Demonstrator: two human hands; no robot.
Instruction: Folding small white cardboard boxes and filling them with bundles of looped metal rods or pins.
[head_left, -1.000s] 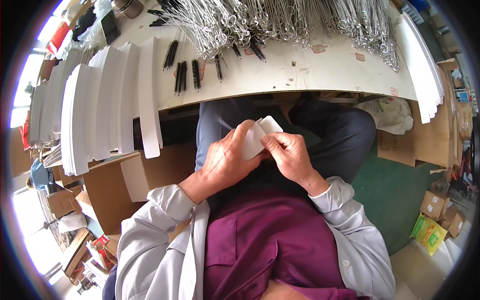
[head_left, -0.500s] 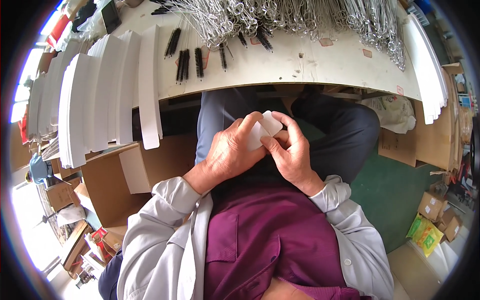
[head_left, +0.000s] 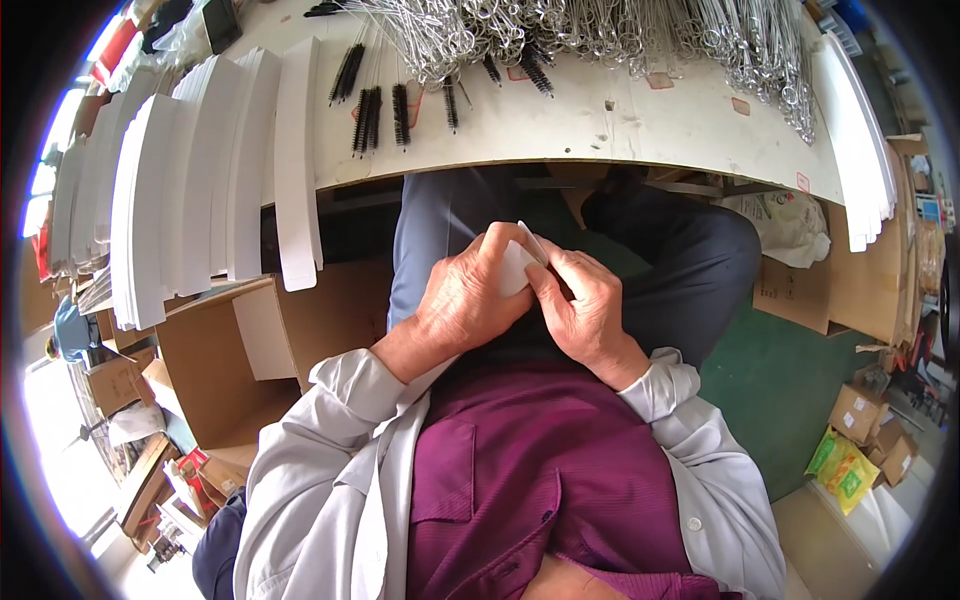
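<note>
We pinch the white card [head_left: 518,266] between left hand [head_left: 470,300] and right hand [head_left: 585,310], below the bench [head_left: 620,125] edge; folding step, next needs a firm crease.

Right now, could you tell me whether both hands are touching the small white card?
Touching: the head view shows the left hand and right hand both pinching the white card.

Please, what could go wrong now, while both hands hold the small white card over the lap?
1. The white card is pinched only between the left hand and right hand, over the lap; if the grip loosens, it may fall to the floor.
2. The fingers cover most of the card, so it could crease.
3. The white strips overhang the table edge and might slide off.
</note>
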